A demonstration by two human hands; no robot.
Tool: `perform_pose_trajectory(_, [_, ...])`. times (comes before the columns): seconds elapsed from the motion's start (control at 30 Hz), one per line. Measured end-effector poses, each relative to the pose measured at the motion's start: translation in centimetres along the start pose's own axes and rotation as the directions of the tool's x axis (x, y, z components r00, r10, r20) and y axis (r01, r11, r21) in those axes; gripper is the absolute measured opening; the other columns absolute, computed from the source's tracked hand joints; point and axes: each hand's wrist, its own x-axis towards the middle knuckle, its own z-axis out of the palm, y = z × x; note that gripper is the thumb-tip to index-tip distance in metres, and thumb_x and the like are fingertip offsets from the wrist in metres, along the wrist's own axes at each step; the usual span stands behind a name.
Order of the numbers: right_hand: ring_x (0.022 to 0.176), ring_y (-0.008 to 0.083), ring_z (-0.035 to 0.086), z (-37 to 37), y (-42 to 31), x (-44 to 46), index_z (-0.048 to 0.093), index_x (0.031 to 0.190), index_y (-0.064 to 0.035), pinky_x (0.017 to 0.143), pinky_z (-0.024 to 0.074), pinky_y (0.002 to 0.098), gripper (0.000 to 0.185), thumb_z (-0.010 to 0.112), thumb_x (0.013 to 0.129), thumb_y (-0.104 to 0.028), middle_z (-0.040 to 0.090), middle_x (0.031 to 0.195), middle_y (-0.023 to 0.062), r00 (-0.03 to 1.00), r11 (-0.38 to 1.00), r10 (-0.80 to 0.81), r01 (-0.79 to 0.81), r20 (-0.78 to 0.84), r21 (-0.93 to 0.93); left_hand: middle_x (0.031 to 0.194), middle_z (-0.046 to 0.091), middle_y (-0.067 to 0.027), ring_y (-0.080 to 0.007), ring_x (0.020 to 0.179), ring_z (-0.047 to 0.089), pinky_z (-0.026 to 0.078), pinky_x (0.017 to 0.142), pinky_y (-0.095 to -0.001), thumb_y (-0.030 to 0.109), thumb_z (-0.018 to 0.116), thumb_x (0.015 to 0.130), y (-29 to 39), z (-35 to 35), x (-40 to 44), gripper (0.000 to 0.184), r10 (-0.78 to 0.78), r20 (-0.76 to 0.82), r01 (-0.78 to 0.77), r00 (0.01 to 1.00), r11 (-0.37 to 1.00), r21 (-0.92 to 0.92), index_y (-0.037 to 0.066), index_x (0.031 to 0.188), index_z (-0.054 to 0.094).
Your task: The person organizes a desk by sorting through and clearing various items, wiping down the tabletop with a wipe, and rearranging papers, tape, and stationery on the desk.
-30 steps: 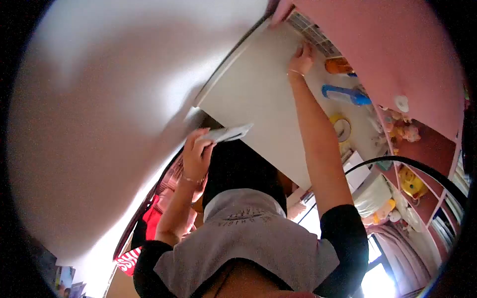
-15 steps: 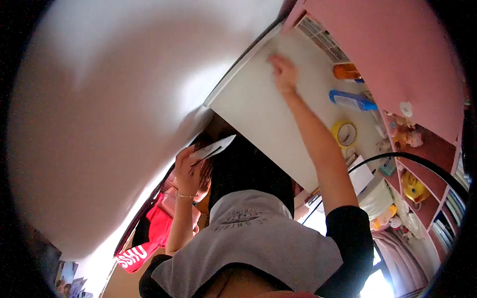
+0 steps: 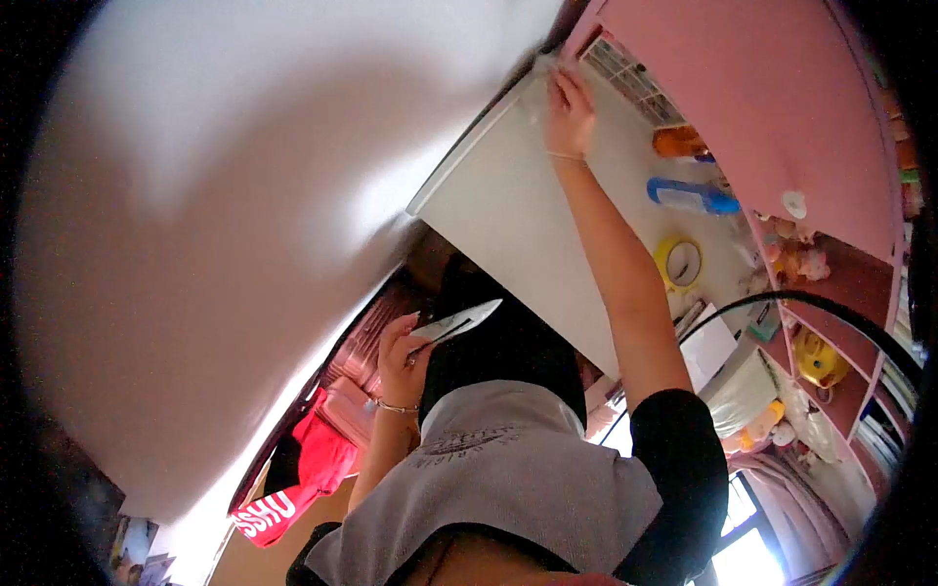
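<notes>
In the head view, my left hand (image 3: 399, 354) is closed around the end of a flat, whitish packet (image 3: 464, 320) with a dark line along it. It is held beside my body, below the near edge of the white desk (image 3: 508, 215). My right arm reaches across the desk to its far left corner. There my right hand (image 3: 570, 115) has its fingers closed on a blurred, whitish tissue (image 3: 549, 66), pressed near the edge by the wall. Motion smears the tissue's outline.
A pale wall (image 3: 244, 195) borders the desk on the left. Along its right side stand an orange bottle (image 3: 677, 142), a blue bottle (image 3: 692, 195) and a yellow tape roll (image 3: 678, 262). A black cable (image 3: 821, 301) arches before pink shelves (image 3: 831, 347). Red cloth (image 3: 318, 459) hangs lower left.
My right hand has moved farther away across the desk, up to the corner. My left hand and the packet have shifted a little to the right.
</notes>
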Motion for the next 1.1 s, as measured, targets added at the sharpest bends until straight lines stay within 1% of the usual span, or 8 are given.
perform_pose_trajectory(0.13, [0.098, 0.0320, 0.055, 2.2, -0.3, 1.9, 0.061, 0.103, 0.0011, 0.085, 0.0454, 0.0365, 0.026, 0.058, 0.078, -0.001, 0.057, 0.109, 0.0163, 0.973, 0.925, -0.229, 0.223, 0.018, -0.308, 0.109, 0.056, -0.0156, -0.0306, 0.101, 0.054, 0.045, 0.085, -0.0370, -0.004, 0.066, 0.066, 0.3, -0.9, 0.3, 0.015, -0.039, -0.026, 0.040, 0.999, 0.999, 0.022, 0.002, 0.078, 0.059])
perform_pose_trajectory(0.33, [0.105, 0.0353, 0.048, 3.4, 1.5, 0.7, 0.052, 0.109, 0.0020, 0.091, 0.0384, 0.0408, 0.032, 0.055, 0.077, -0.001, 0.053, 0.112, 0.0179, 0.945, 0.786, -0.284, 0.327, 0.163, -0.525, 0.109, 0.056, -0.0150, -0.0297, 0.101, 0.054, 0.044, 0.087, -0.0366, -0.003, 0.065, 0.067, -0.9, -1.6, -0.2, 0.014, -0.101, -0.037, 0.102, 0.994, 0.994, 0.026, 0.002, 0.079, 0.061])
perform_pose_trajectory(0.57, [0.099, 0.0347, 0.050, 2.2, -2.1, -3.8, 0.054, 0.103, -0.0012, 0.089, 0.0384, 0.0424, 0.028, 0.055, 0.075, -0.001, 0.056, 0.105, 0.0164, 0.956, 0.922, -0.096, 0.191, 0.277, -0.337, 0.108, 0.057, -0.0141, -0.0287, 0.098, 0.056, 0.045, 0.084, -0.0356, -0.004, 0.066, 0.066, -0.8, -1.1, -0.2, 0.016, -0.056, 0.001, 0.056, 0.998, 0.998, -0.001, 0.002, 0.079, 0.060])
perform_pose_trajectory(0.8, [0.097, 0.0322, 0.054, 1.3, -8.0, -11.7, 0.057, 0.099, -0.0013, 0.083, 0.0457, 0.0366, 0.022, 0.057, 0.077, 0.003, 0.058, 0.104, 0.0127, 0.925, 0.994, -0.094, 0.105, 0.369, -0.010, 0.101, 0.058, -0.0155, -0.0264, 0.092, 0.055, 0.045, 0.077, -0.0339, -0.008, 0.058, 0.068, 1.4, -3.1, 0.0, 0.019, 0.227, -0.231, -0.182, 0.946, 0.962, 0.202, 0.003, 0.083, 0.055])
perform_pose_trajectory(0.93, [0.097, 0.0301, 0.053, 0.8, -9.5, -14.6, 0.057, 0.095, -0.0016, 0.083, 0.0458, 0.0363, 0.021, 0.058, 0.075, 0.004, 0.058, 0.105, 0.0118, 0.840, 0.981, -0.189, 0.136, 0.509, 0.138, 0.099, 0.055, -0.0120, -0.0232, 0.091, 0.054, 0.046, 0.078, -0.0330, -0.011, 0.062, 0.071, 1.8, -4.1, 1.5, 0.020, 0.249, -0.420, -0.218, 0.873, 0.969, 0.121, 0.004, 0.083, 0.056])
perform_pose_trajectory(1.03, [0.100, 0.0318, 0.051, 0.6, -10.1, -16.1, 0.058, 0.099, -0.0060, 0.090, 0.0418, 0.0371, 0.022, 0.052, 0.078, -0.002, 0.056, 0.109, 0.0136, 0.818, 0.929, -0.078, -0.148, 0.570, 0.339, 0.097, 0.056, -0.0131, -0.0254, 0.092, 0.056, 0.046, 0.079, -0.0337, -0.010, 0.062, 0.070, 2.9, -3.8, 4.5, 0.022, 0.409, -0.337, -0.324, 0.848, 0.903, 0.281, 0.005, 0.085, 0.057])
perform_pose_trajectory(1.07, [0.100, 0.0314, 0.051, 2.2, -7.3, -18.5, 0.057, 0.101, -0.0068, 0.091, 0.0416, 0.0360, 0.023, 0.048, 0.080, -0.004, 0.057, 0.107, 0.0134, 0.650, 0.954, -0.281, 0.266, 0.706, 0.135, 0.096, 0.058, -0.0132, -0.0262, 0.091, 0.057, 0.046, 0.079, -0.0340, -0.009, 0.062, 0.070, 3.6, -3.1, 6.2, 0.022, 0.467, -0.268, -0.405, 0.843, 0.878, 0.254, 0.005, 0.085, 0.057])
perform_pose_trajectory(1.1, [0.100, 0.0313, 0.051, 1.9, -7.5, -18.6, 0.057, 0.102, -0.0070, 0.091, 0.0415, 0.0359, 0.024, 0.047, 0.080, -0.004, 0.058, 0.106, 0.0133, 0.581, 0.965, -0.261, 0.188, 0.771, 0.185, 0.094, 0.059, -0.0133, -0.0271, 0.090, 0.058, 0.046, 0.079, -0.0343, -0.009, 0.062, 0.069, 4.6, -2.0, 8.4, 0.022, 0.525, -0.200, -0.485, 0.827, 0.847, 0.218, 0.005, 0.086, 0.058])
